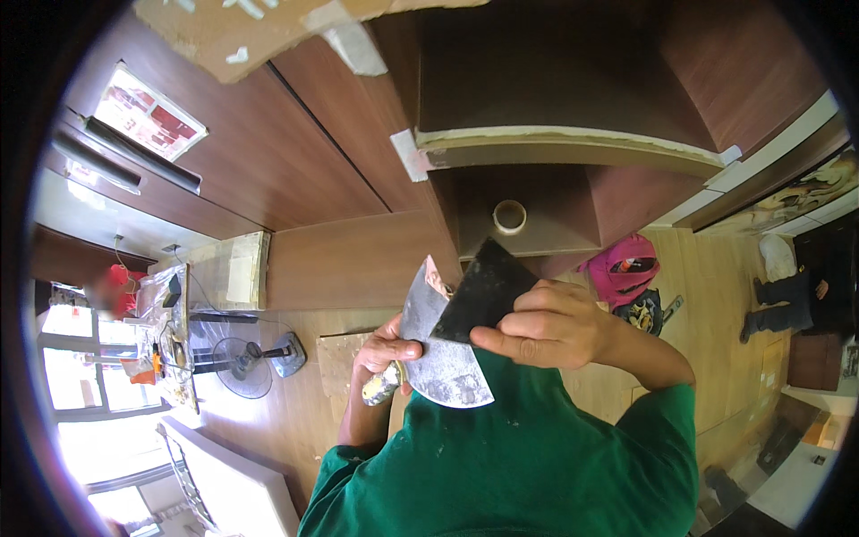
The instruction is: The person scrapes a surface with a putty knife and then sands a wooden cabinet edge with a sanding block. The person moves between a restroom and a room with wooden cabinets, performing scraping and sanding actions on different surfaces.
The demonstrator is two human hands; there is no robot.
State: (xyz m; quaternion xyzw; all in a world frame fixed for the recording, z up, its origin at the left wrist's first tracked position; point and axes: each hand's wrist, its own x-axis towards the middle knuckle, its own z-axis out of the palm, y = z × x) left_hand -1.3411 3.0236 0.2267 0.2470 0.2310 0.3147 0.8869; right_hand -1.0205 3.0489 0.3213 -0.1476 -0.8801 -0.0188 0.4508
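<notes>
My left hand [383, 349] is closed round a wide putty knife [438, 349], whose grey metal blade is smeared with whitish residue. Its stained handle [383, 385] sticks out below the fingers. A dab of pinkish-brown filler [436, 279] clings near the blade's upper corner. Between the thumb and fingers of my right hand [557, 324] is a flat black spreader [483, 291], angled over the putty knife's blade. The two tools overlap, and part of the blade is hidden behind the black one; whether they touch I cannot tell.
Ahead stands brown wooden shelving [537, 107] with a roll of tape [509, 217] on its lower shelf. A pink bag [626, 268] and a black tool bag [646, 313] sit on the floor at right. A fan [243, 365] stands left; another person [783, 300] is at far right.
</notes>
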